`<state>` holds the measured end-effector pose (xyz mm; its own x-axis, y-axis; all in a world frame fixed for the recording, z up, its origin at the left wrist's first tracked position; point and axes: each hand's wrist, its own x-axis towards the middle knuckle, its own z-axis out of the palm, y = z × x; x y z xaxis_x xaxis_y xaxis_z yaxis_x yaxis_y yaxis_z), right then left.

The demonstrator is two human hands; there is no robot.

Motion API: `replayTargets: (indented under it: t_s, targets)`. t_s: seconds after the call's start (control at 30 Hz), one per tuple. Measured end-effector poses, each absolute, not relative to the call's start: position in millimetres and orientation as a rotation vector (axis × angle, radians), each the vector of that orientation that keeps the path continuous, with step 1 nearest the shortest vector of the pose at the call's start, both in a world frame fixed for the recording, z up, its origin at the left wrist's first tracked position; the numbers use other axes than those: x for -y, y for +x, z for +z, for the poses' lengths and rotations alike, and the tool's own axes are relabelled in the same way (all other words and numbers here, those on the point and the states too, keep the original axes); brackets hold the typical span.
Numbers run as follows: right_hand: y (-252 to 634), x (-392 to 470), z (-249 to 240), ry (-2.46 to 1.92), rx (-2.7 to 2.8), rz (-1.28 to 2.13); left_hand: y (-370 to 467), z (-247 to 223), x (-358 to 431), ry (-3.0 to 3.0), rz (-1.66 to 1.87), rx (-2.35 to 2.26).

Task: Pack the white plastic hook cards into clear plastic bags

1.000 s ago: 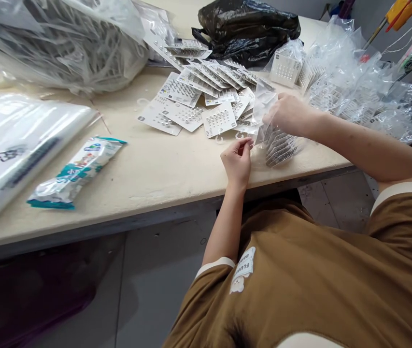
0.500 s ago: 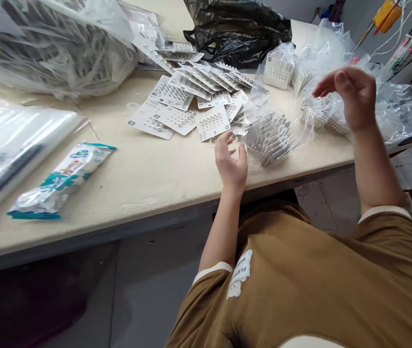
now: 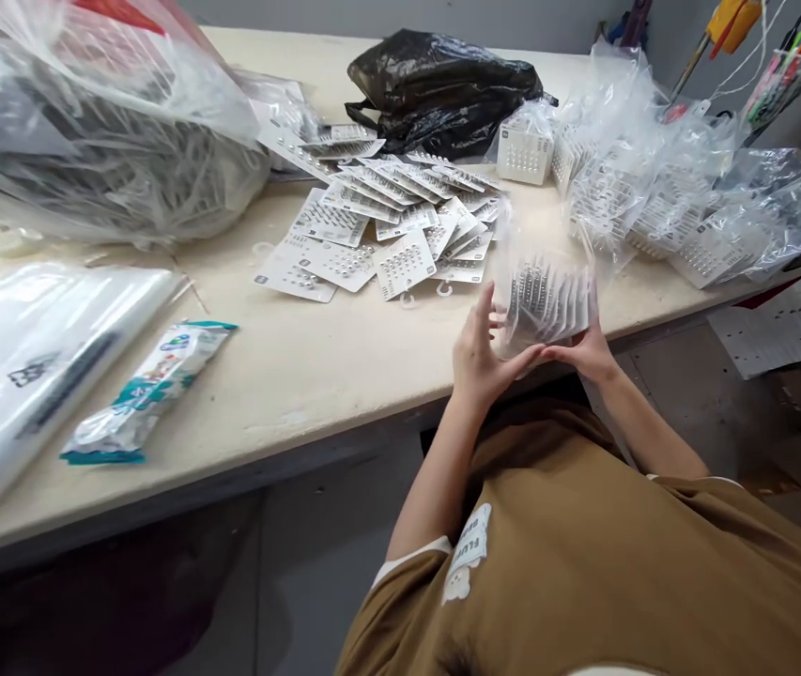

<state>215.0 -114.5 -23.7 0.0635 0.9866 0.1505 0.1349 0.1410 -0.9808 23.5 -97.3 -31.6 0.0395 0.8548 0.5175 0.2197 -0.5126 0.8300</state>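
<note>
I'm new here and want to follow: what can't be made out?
In the head view:
Right hand: most fingers hidden behind the bagged cards.
Black bag: contents hidden by its opaque plastic.
Loose cards: print too small to read.
Large filled bag: cut off by the left edge.

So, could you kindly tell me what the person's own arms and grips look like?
The arms are bare below short brown sleeves with pale trim. The left grip and right grip are bare too; I see no gloves or watch.
</note>
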Motion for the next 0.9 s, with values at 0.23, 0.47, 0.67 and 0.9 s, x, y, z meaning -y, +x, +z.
replayTargets:
  t_s: [0.23, 0.47, 0.67, 0.9]
  targets:
    - [274, 96, -2, -1.207, 1.485, 1.217, 14, -14, 6, 1.297, 1.333, -0.91]
    - [267, 65, -18, -1.145, 1.198, 0.966, 27, 6, 1, 1.487, 0.85, -0.689]
    - [269, 57, -36, -1.099, 0.949, 0.89, 24, -3, 31, 1.352, 0.999, -0.93]
    - [259, 107, -22, -1.184, 0.953, 0.991, 62, -33, 73, 1.273, 1.218, -0.777]
